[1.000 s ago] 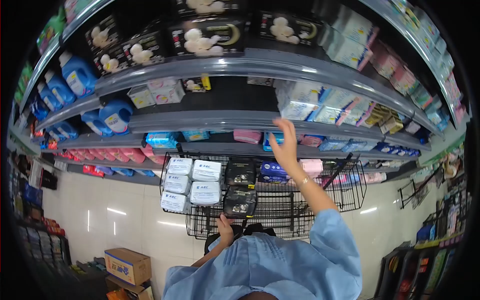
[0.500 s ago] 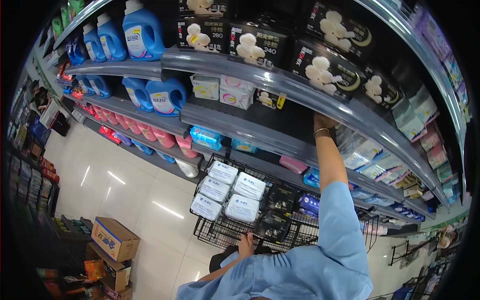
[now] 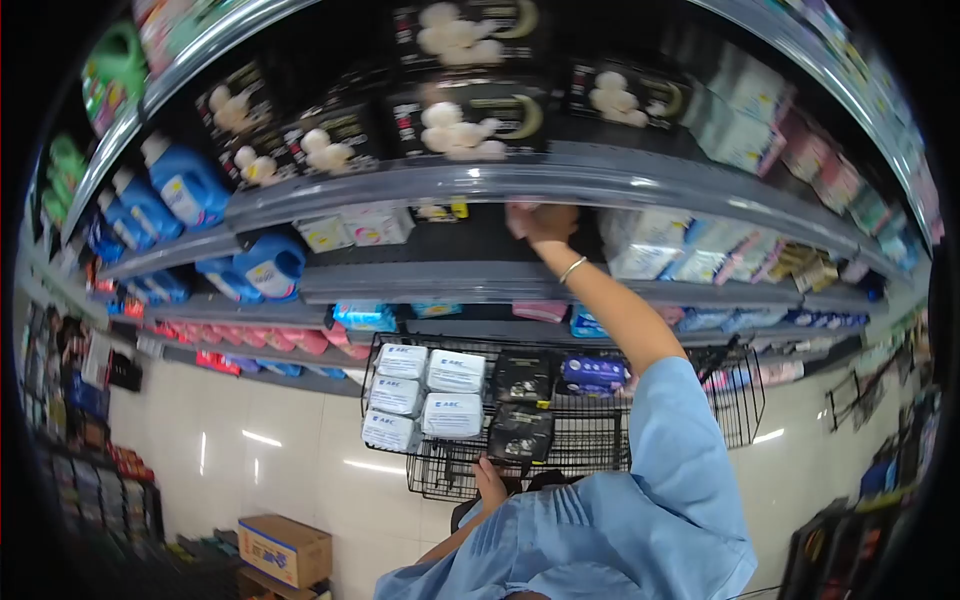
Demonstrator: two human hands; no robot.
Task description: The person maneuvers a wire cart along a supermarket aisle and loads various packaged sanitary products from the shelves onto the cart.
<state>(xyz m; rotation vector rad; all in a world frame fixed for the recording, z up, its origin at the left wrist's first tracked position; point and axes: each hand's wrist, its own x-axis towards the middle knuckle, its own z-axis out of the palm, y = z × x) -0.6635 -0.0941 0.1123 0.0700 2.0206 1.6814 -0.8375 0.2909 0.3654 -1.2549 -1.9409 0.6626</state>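
Packs [image 3: 455,414] partly fill the wire cart [image 3: 592,428], room left beside them. Right hand's [image 3: 550,222] inside the shelf [image 3: 420,283], left hand's [image 3: 489,482] by the cart; can't tell either grip.

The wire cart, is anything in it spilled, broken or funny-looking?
Nothing in the wire cart looks spilled or broken. The white ABC packs lie in two lines, one of three and one of two, so they look uneven. The black packs beside them seem fine too.

Right hand [image 3: 550,222] inside middle shelf [image 3: 430,282]; left hand [image 3: 490,484] beside wire basket [image 3: 590,432].
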